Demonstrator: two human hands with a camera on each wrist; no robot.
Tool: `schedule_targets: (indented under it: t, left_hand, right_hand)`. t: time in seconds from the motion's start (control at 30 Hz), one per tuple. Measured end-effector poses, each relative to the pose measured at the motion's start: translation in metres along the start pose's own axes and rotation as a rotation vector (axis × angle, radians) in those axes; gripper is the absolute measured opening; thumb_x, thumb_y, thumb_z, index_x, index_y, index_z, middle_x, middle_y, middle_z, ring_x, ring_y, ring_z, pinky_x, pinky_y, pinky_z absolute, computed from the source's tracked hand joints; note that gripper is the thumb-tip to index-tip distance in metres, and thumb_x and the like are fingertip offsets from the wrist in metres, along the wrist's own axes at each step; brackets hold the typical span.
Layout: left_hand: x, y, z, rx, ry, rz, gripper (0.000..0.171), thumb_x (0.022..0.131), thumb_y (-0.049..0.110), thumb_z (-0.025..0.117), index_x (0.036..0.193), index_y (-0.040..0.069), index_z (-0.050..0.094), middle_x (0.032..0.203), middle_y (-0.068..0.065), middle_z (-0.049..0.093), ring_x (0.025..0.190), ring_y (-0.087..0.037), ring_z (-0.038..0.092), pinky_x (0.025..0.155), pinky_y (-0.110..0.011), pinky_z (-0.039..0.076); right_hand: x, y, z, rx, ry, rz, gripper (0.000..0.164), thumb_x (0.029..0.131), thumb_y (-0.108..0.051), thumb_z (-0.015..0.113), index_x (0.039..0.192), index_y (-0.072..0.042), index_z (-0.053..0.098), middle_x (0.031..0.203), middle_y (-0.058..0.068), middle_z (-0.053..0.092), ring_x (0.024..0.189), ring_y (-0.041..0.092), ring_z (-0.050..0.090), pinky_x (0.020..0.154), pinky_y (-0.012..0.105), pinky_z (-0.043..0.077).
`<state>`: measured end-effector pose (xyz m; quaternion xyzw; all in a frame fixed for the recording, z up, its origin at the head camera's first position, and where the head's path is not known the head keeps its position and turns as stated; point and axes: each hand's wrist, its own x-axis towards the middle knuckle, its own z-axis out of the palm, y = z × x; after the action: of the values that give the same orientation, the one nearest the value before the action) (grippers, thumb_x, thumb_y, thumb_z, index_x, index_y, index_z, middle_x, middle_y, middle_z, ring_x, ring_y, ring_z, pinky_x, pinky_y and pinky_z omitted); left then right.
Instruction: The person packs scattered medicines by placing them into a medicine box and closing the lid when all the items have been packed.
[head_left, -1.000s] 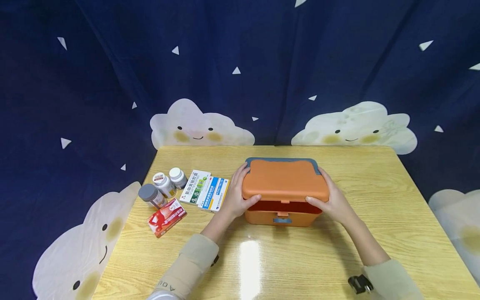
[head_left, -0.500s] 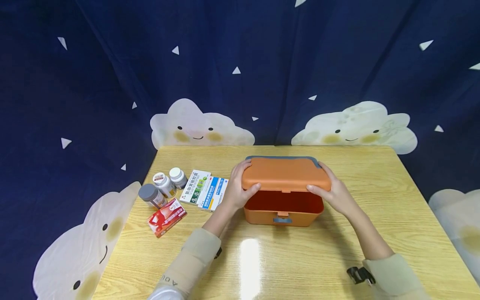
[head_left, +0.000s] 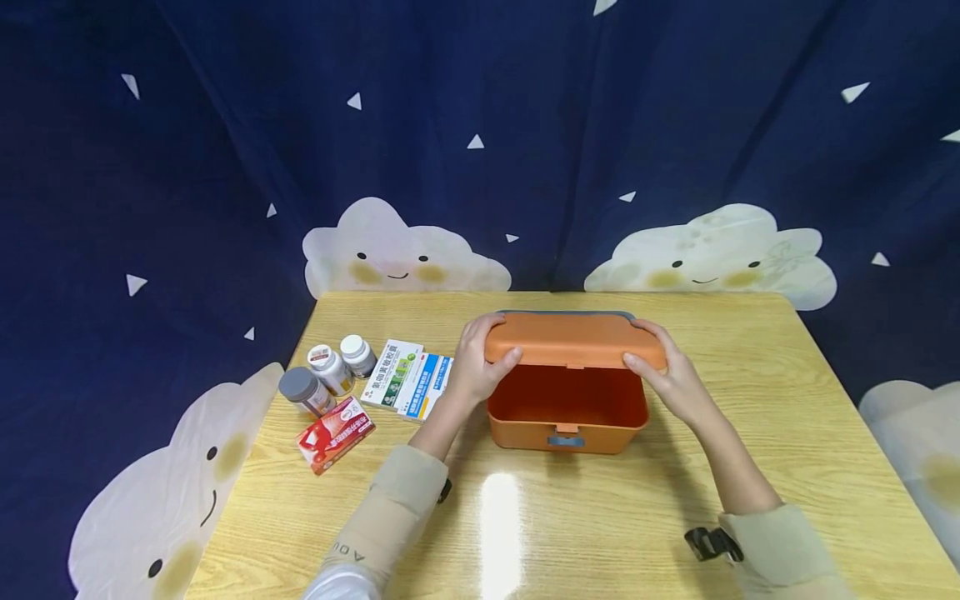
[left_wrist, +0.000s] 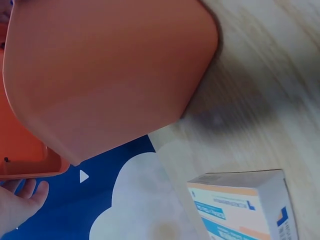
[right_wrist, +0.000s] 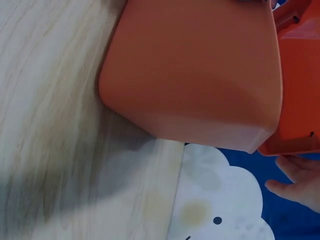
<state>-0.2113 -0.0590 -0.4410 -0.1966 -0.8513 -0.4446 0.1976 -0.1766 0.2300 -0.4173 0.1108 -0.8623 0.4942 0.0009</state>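
An orange storage box (head_left: 517,437) stands on the table with its hinged lid (head_left: 573,340) tilted up and back. Through the gap the dark red inside (head_left: 570,396) shows, with nothing seen in it. My left hand (head_left: 477,360) grips the lid's left end, thumb at the front edge and fingers over the top. At the right end my right hand (head_left: 677,379) holds it the same way. The left wrist view shows the box's side wall (left_wrist: 110,75) and left fingers under the lid's rim. In the right wrist view, my right fingers touch the lid's corner. A blue-grey latch (head_left: 566,441) is on the box front.
Left of the box lie a white-and-green medicine box (head_left: 392,375), a blue-and-white medicine box (head_left: 424,387) and a red medicine box (head_left: 335,434). Beside them stand a grey-capped bottle (head_left: 307,392) and two white bottles (head_left: 331,370). A dark blue curtain (head_left: 480,92) hangs behind the table.
Both hands have swung the lid further up and back, so the opening is wider and more of the inside shows. The box body and the medicines have stayed in place.
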Motion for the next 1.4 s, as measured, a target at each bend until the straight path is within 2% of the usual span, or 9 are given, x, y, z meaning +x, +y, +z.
schedule_targets:
  t: [0.13,0.27,0.5,0.63,0.8,0.9,1.13,1.23,1.4]
  left_hand:
    - [0.005,0.002,-0.001,0.011,-0.003,-0.012,0.091,0.073,0.082,0.027,0.111,0.005,0.057,0.115,-0.011,0.058,0.109,-0.027,0.049,0.092,-0.044,0.039]
    - [0.01,0.003,-0.001,0.002,0.008,-0.033,0.09,0.073,0.082,0.027,0.109,0.005,0.058,0.112,-0.01,0.059,0.107,-0.027,0.05,0.091,-0.043,0.04]
    - [0.016,0.007,-0.003,-0.003,0.012,-0.075,0.093,0.072,0.083,0.025,0.106,0.003,0.059,0.11,-0.012,0.061,0.102,-0.028,0.052,0.089,-0.042,0.041]
    - [0.021,0.009,-0.004,-0.013,0.014,-0.102,0.096,0.071,0.084,0.025,0.105,0.001,0.06,0.106,-0.013,0.062,0.098,-0.029,0.054,0.086,-0.042,0.042]
    - [0.029,0.013,-0.007,-0.023,0.002,-0.143,0.096,0.07,0.085,0.026,0.103,0.001,0.06,0.101,-0.014,0.062,0.094,-0.028,0.057,0.084,-0.04,0.044]
    - [0.033,0.014,-0.009,-0.026,-0.016,-0.169,0.092,0.071,0.082,0.029,0.103,0.002,0.06,0.102,-0.015,0.063,0.095,-0.028,0.057,0.086,-0.04,0.044]
    - [0.045,0.017,-0.012,-0.04,-0.059,-0.24,0.048,0.085,0.048,0.049,0.1,0.004,0.06,0.092,-0.012,0.064,0.086,-0.026,0.059,0.079,-0.038,0.046]
    - [0.05,0.02,-0.015,-0.053,-0.081,-0.292,0.047,0.087,0.045,0.05,0.106,0.004,0.059,0.099,-0.014,0.063,0.092,-0.027,0.058,0.083,-0.039,0.046]
    - [0.057,0.022,-0.017,-0.062,-0.1,-0.365,0.056,0.087,0.049,0.048,0.117,0.002,0.056,0.115,-0.017,0.059,0.106,-0.029,0.055,0.093,-0.041,0.041]
  right_hand:
    - [0.001,0.01,0.001,0.014,0.065,-0.152,0.054,0.089,-0.019,0.055,0.139,-0.012,0.034,0.144,0.012,0.031,0.132,0.036,0.024,0.098,0.064,0.019]
    - [0.005,0.021,0.002,-0.058,0.146,-0.294,0.055,0.085,-0.014,0.059,0.136,-0.009,0.039,0.141,0.012,0.036,0.131,0.032,0.029,0.1,0.059,0.022]
    - [0.018,0.033,0.004,-0.177,0.263,-0.31,0.055,0.08,-0.014,0.068,0.13,-0.011,0.045,0.13,0.013,0.048,0.114,0.037,0.046,0.087,0.058,0.034]
    - [0.03,0.038,0.004,-0.203,0.3,-0.374,0.051,0.079,-0.011,0.069,0.126,-0.006,0.049,0.123,0.016,0.051,0.11,0.037,0.049,0.087,0.055,0.037]
    - [0.046,0.049,0.003,-0.266,0.295,-0.459,0.043,0.084,-0.012,0.065,0.123,0.0,0.05,0.12,0.021,0.053,0.109,0.039,0.05,0.087,0.054,0.039]
    - [0.054,0.053,0.003,-0.291,0.277,-0.464,0.039,0.085,-0.008,0.062,0.121,-0.001,0.05,0.117,0.02,0.054,0.106,0.038,0.052,0.085,0.052,0.041]
    - [0.067,0.06,0.006,-0.269,0.234,-0.426,0.03,0.089,-0.01,0.058,0.117,-0.005,0.05,0.106,0.015,0.058,0.093,0.033,0.056,0.078,0.048,0.043]
    - [0.072,0.062,0.007,-0.244,0.242,-0.409,0.028,0.09,-0.012,0.056,0.117,-0.003,0.051,0.102,0.017,0.059,0.09,0.034,0.057,0.076,0.048,0.043]
    - [0.08,0.063,0.008,-0.23,0.275,-0.416,0.024,0.09,-0.013,0.056,0.111,0.0,0.054,0.095,0.019,0.061,0.087,0.035,0.058,0.077,0.049,0.043]
